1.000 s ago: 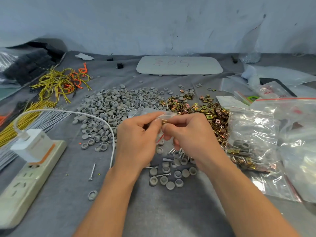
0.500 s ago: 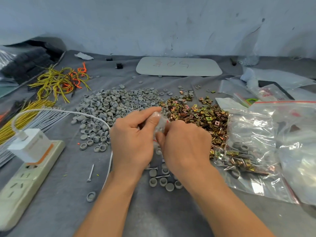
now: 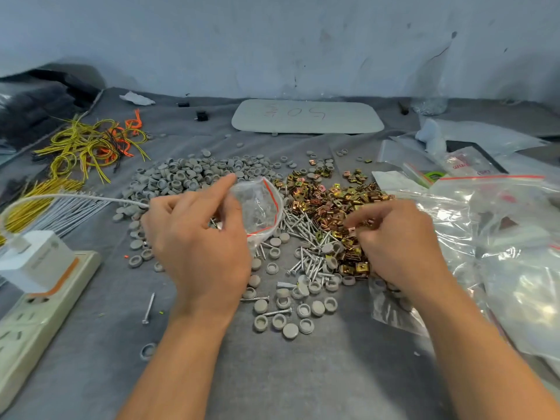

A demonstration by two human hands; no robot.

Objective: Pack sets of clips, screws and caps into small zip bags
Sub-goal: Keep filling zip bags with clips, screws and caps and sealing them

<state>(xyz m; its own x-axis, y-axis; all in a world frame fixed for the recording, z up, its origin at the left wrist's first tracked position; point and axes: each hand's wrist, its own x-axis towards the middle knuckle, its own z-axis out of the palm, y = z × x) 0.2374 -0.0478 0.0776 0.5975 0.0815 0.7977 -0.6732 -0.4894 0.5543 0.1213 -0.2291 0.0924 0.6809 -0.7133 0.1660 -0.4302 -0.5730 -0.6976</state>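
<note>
**A flimsy bag held open, a hand down among the clips**

The left hand [image 3: 197, 247] holds the small zip bag [image 3: 257, 207] up off the surface [image 3: 272, 374], just above the near edge of the grey caps [image 3: 188, 177]. Its fingers [image 3: 224, 181] pinch one side of the mouth, forefinger stretched along the top and thumb underneath, so the red-lined opening gapes to the right. The bag is thin, clear film that looks nearly weightless and limp. I'd say it will fold shut as soon as the rim is let go, so the rim by the zip strip is the place to hold it, as it is held here.

The right hand [image 3: 400, 247] is down in the heap of brassy clips [image 3: 333, 201], its fingers [image 3: 363, 216] curled together into the pile. From here I cannot tell whether they have one pinched or are only raking.

The clips look like small bits of folded sheet metal, hard and sharp-edged. They probably snag on each other, so one is best taken by its flat sides. The screws [image 3: 303, 234] lie scattered between the two hands. They are thin and smooth and likely to roll, and the shank is the easiest part to nip. The caps look light and rubbery and should be easy to take by the rim. Larger filled bags [image 3: 500, 222] lie to the right.
</note>
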